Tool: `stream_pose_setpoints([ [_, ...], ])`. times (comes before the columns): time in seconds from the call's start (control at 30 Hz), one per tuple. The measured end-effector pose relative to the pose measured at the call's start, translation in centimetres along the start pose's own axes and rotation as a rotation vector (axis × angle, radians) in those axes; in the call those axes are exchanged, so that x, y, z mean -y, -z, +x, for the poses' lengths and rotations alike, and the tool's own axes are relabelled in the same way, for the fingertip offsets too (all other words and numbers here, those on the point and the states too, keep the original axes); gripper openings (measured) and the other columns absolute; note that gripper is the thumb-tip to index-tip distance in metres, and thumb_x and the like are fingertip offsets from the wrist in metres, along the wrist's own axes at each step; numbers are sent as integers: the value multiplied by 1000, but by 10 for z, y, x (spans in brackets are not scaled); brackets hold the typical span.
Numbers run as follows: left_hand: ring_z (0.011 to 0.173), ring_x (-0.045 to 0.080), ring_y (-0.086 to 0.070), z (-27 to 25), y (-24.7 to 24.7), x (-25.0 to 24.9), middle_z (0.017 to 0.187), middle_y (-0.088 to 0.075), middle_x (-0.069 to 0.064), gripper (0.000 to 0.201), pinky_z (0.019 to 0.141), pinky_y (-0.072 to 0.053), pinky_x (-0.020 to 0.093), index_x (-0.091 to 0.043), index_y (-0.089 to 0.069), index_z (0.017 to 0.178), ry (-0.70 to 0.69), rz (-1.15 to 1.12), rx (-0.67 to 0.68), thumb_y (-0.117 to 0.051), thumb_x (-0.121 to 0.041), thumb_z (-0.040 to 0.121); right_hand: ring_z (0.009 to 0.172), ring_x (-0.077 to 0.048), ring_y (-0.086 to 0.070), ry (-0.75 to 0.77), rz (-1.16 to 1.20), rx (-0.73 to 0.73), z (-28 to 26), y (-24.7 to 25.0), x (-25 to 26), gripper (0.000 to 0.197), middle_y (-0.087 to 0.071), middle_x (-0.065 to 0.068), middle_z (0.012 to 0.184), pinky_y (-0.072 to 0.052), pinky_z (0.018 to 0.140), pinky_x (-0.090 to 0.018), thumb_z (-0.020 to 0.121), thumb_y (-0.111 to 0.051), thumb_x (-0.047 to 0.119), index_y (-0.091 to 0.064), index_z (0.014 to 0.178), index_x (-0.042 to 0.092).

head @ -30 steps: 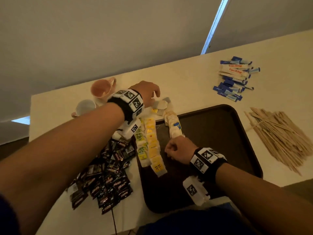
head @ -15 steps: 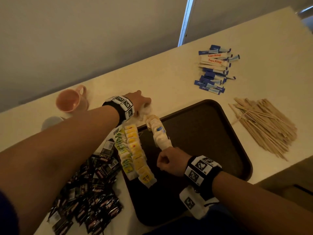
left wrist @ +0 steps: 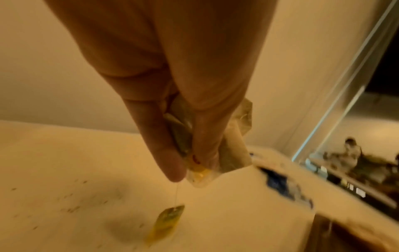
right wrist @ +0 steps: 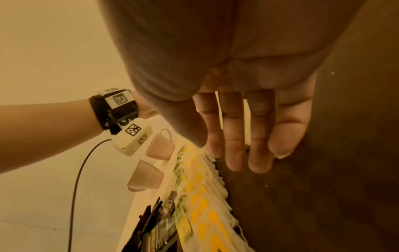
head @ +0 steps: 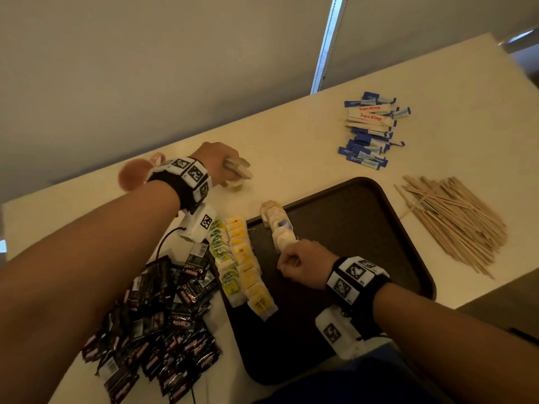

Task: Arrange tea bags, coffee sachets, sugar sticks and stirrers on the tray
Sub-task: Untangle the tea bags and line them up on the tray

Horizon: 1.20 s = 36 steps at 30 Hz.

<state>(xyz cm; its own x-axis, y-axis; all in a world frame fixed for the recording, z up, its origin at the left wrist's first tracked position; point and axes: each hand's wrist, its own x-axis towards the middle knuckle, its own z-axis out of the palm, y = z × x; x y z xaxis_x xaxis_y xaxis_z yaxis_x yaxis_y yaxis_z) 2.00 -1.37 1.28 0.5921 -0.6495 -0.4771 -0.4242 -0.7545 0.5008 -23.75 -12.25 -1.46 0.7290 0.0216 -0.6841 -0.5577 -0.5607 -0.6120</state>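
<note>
1. Coffee sachets (head: 163, 319) lie heaped off the tray (head: 379, 228), at its 9 o'clock.
2. Left hand (head: 217, 163) pinches loose tea bags (left wrist: 218, 150) above the table, at 11 o'clock.
3. Two tea bag rows (head: 240, 260) line the tray's left edge.
4. Right hand (head: 303, 263), fingers loosely curled, seemingly steadies a third row (head: 280, 228).
5. Sugar sticks (head: 370, 131) and stirrers (head: 455, 223) wait at 1 and 3 o'clock.

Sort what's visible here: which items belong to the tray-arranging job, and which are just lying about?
Job: tray, tea bags, coffee sachets, sugar sticks, wooden stirrers.
Lying about: pink cup, ribbed cup.
</note>
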Motion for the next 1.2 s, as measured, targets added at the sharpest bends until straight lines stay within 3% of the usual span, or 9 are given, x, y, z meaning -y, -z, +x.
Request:
stream_pose_setpoints([
  [0.13,78,21,-71,-41,18,-17,92,-69,4,24,70,-62,33,-17,-67,101,-55,-377,-72,-77,-6,83,83,-9,-67,39,64,-143,-6,18,17,9,-72,3,88,-55,82,-27,90,-65,25,-72,95,21],
  [0.23,77,15,-71,-78,21,-37,91,-69,4,32,67,-62,29,-8,-60,111,-58,-712,-98,-70,6,84,72,0,-62,124,149,-327,-13,30,34,16,-68,10,83,-50,70,-20,88,-68,27,-69,102,21],
  [0.3,74,10,-72,-102,17,-48,93,-69,4,33,65,-61,27,-10,-59,111,-53,-859,-103,-67,9,84,78,-3,-62,201,254,-401,-18,36,48,38,-66,8,100,-48,69,-16,84,-73,30,-62,119,20],
  [0.43,76,15,-68,-142,-2,-60,90,-68,6,26,66,-59,26,-11,-63,105,-63,-1063,-37,-68,3,85,103,-17,-67,326,507,-300,-32,39,73,62,-59,-1,128,-58,83,-32,82,-77,23,-48,136,19],
  [0.53,84,20,-71,-161,-19,-62,92,-71,9,24,71,-59,28,-3,-63,112,3,-1245,-87,-64,2,89,91,-16,-71,373,651,-250,-47,35,83,36,-70,-9,104,-60,75,-32,85,-73,13,-61,118,5],
  [0.63,74,12,-70,-174,-37,-65,80,-70,1,16,71,-60,27,-8,-63,105,104,-1339,-192,-63,-1,91,73,-23,-72,396,777,-241,-59,32,81,12,-70,-21,85,-61,72,-38,88,-68,6,-66,96,-3],
  [0.8,80,13,-72,-190,-63,-80,86,-73,2,13,71,-59,25,-9,-65,103,159,-1417,-268,-64,-4,91,72,-28,-67,423,553,-285,-65,43,71,7,-70,-19,81,-60,69,-43,88,-70,10,-72,82,8],
  [1.03,94,18,-72,-195,-100,-105,101,-73,6,25,80,-58,26,-8,-65,115,193,-1482,-347,-67,-14,91,63,-10,-61,491,326,-366,-72,63,51,7,-69,-11,79,-51,58,-14,86,-68,4,-72,87,-2],
  [1.2,90,15,-72,-198,-114,-111,91,-75,1,14,88,-57,29,-12,-68,106,200,-1480,-429,-66,-15,92,66,-12,-62,514,297,-297,-68,60,44,10,-71,-13,81,-54,61,-23,85,-72,9,-72,88,-1],
])
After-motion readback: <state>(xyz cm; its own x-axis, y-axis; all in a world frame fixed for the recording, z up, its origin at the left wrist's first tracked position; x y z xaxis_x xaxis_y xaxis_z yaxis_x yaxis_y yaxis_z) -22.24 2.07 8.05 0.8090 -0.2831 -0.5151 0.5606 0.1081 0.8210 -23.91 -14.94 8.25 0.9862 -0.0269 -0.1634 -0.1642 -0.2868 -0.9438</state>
